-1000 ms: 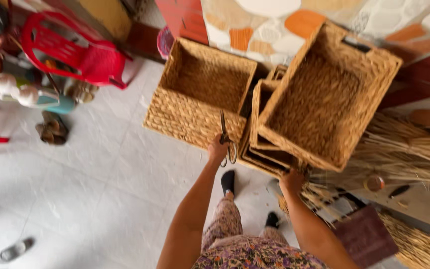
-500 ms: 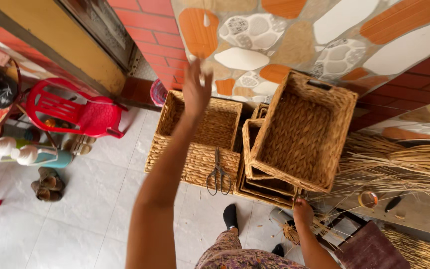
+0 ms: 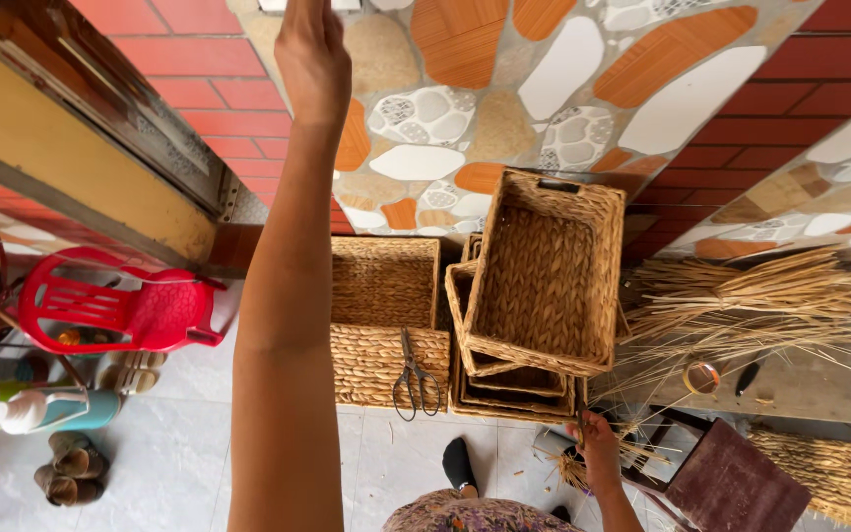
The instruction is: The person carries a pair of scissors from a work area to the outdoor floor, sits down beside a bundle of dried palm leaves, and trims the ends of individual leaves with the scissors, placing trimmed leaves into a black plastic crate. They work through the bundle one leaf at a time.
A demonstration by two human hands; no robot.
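Against the brick and stone-patterned wall (image 3: 563, 89), the left hand (image 3: 313, 59) is raised high on an outstretched arm, its fingers cut off by the frame edge, so its grip cannot be told. Below, a tall woven basket (image 3: 544, 276) stands tilted on a stack of nested baskets (image 3: 509, 389); just beside it sits a lower woven basket (image 3: 386, 325) with scissors (image 3: 414, 376) hanging on its front wall. Lowest, the right hand (image 3: 598, 443) closes on straw strands (image 3: 583, 471) near the stack's corner.
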